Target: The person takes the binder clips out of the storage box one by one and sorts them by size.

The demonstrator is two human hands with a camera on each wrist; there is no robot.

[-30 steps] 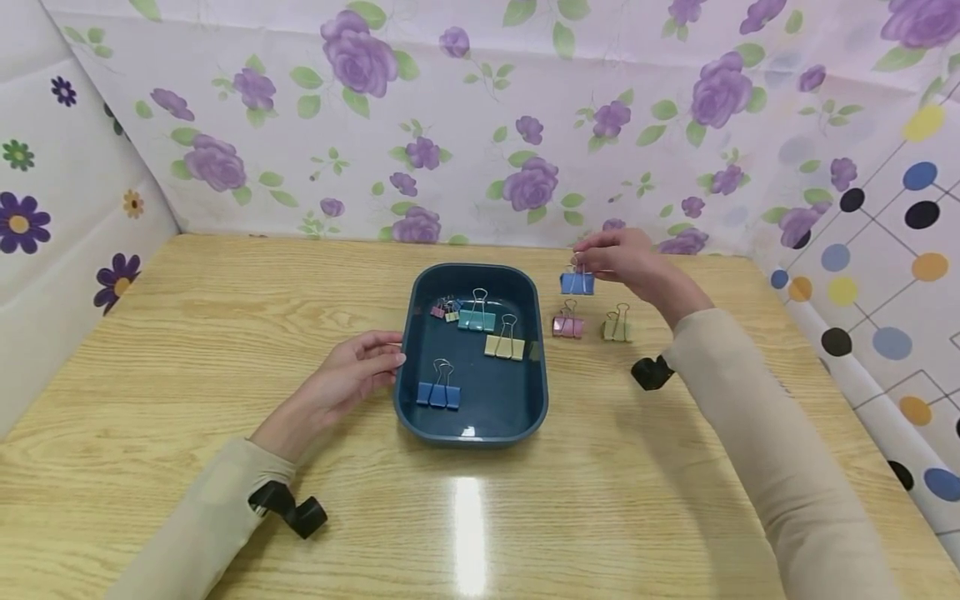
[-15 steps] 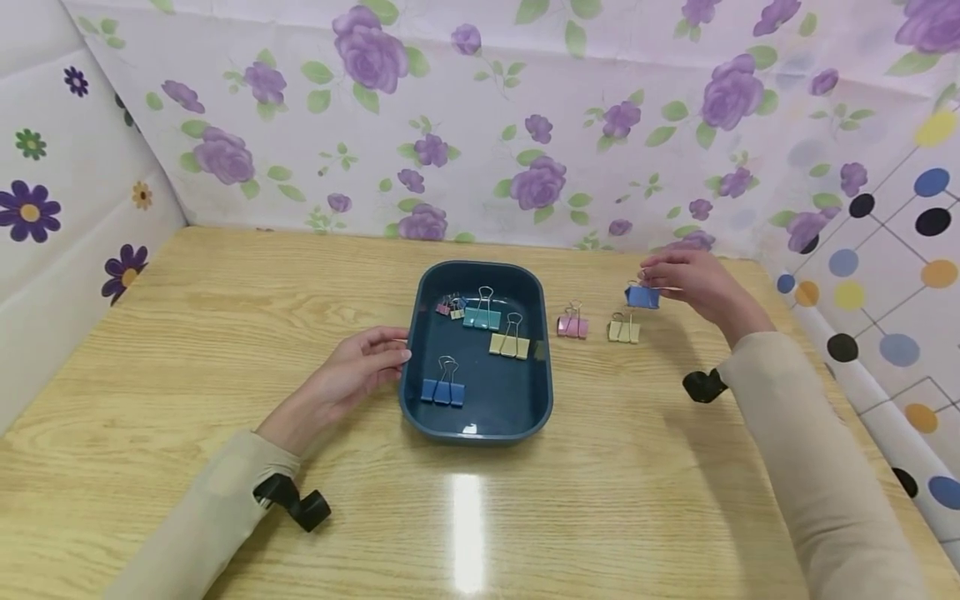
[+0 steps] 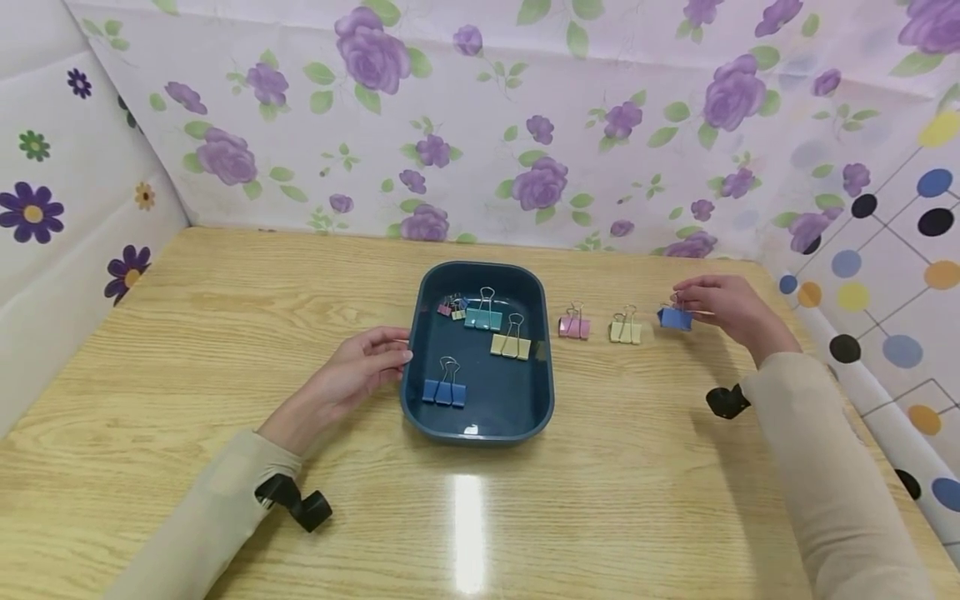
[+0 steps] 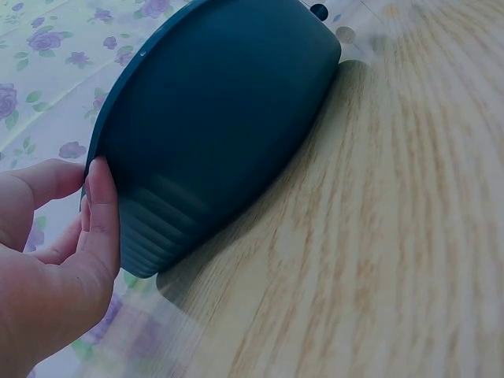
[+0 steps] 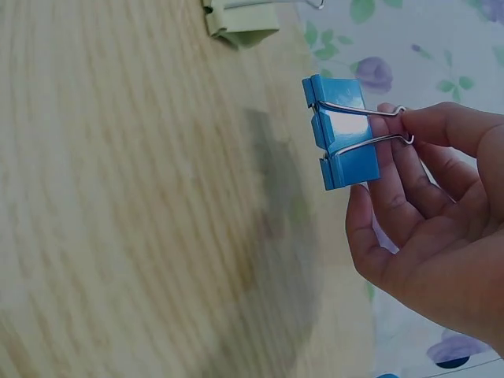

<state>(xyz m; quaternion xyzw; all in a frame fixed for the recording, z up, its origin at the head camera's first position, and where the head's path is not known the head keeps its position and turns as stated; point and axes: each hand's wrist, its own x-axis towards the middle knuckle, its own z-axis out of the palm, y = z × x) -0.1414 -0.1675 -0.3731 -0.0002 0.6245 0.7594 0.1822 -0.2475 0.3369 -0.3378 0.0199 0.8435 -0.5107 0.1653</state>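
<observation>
My left hand [image 3: 356, 371] holds the left side of a dark blue tray [image 3: 472, 437], thumb at the rim and fingers against the outer wall [image 4: 213, 102]. At the right, my right hand [image 3: 731, 308] pinches a blue binder clip [image 3: 676, 319] by its wire handles; in the right wrist view this clip [image 5: 342, 130] hangs over the wood, thumb and fingers at the handle ends. To its left stand a yellow binder clip [image 3: 626, 332] and a pink binder clip [image 3: 574, 327] on the table.
Inside the tray lie a teal binder clip [image 3: 483, 319], a larger yellow clip [image 3: 511, 346], a larger blue clip [image 3: 444, 392] and several tiny clips [image 3: 453, 308]. The wooden table [image 3: 225, 333] meets a flowered cloth [image 3: 480, 125] behind.
My right hand has carried the blue binder clip rightward from behind the pink one, past the yellow one, then lowered it toward the table. My left hand has stayed at the tray.
</observation>
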